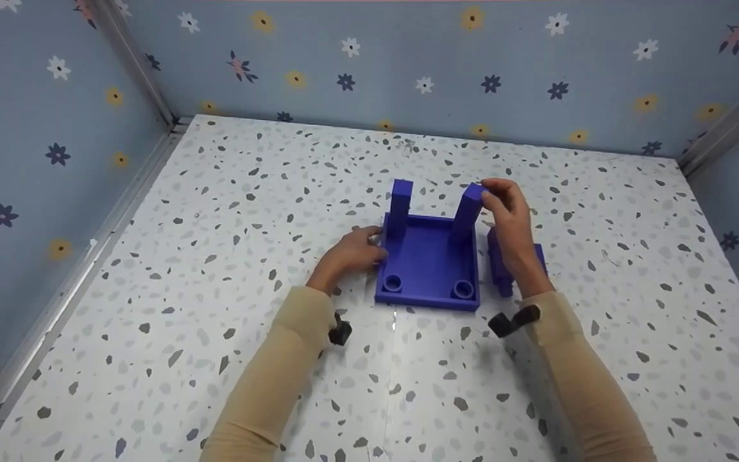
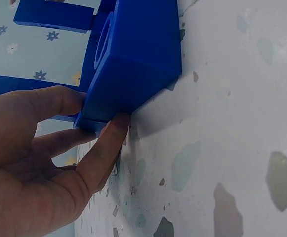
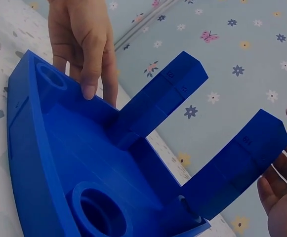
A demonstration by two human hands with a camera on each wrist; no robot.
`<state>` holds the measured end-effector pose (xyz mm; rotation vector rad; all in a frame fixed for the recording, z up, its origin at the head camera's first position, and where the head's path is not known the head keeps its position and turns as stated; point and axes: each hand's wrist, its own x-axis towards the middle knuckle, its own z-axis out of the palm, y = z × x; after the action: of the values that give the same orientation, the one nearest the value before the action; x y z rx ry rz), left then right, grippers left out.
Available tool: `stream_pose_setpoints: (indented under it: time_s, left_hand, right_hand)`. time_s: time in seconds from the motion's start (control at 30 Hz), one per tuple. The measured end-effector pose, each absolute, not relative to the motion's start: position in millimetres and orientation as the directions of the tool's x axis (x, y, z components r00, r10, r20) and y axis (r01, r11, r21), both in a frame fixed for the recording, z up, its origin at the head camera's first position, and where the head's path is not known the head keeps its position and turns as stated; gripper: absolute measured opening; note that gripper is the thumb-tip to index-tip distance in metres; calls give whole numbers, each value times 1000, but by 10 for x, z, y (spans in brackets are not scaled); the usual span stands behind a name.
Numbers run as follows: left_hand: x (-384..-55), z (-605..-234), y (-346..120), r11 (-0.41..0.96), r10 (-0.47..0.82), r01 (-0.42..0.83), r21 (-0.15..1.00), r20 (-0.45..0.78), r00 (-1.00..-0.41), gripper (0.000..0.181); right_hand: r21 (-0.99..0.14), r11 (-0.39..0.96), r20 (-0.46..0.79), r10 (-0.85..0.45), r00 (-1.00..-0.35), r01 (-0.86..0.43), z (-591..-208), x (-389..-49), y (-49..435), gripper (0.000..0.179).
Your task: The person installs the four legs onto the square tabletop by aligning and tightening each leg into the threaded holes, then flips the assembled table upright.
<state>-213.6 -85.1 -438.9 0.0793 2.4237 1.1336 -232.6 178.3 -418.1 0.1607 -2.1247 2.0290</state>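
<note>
A blue-purple square toy tabletop (image 1: 430,260) lies upside down, its rim upward, with ring sockets at the two near corners. From its far left corner a square leg (image 1: 400,208) stands up. The other far leg (image 1: 467,215) leans outward at the far right corner. Part of its socket's rim (image 3: 192,208) shows beside its lower end. My left hand (image 1: 355,250) grips the tabletop's left side wall, thumb at the rim and fingers outside. With thumb and fingers at its upper end, my right hand (image 1: 512,221) holds the leaning leg.
Just right of the tabletop, a loose leg with a round peg (image 1: 499,266) lies partly under my right hand. Another blue-purple piece (image 1: 540,253) shows past the wrist. Flower-patterned panels (image 1: 382,58) border the speckled white table (image 1: 247,192).
</note>
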Motion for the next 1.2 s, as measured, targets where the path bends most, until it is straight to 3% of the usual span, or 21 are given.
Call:
stream_pose_setpoints:
  time_s: [0.57,1.2]
  left_hand:
    - [-2130,-4398,-845,647,237,-147,748,-380,-894,65]
    - [-2126,-4383,-848,646,225,-171,744,-400,-888,67]
  right_hand:
    - [-978,-165,143,-61,-988,-131,-4137,-2401,1786,37]
    - [-978,-176,132,-100,-986,-113,-4102,-2417,1798,39]
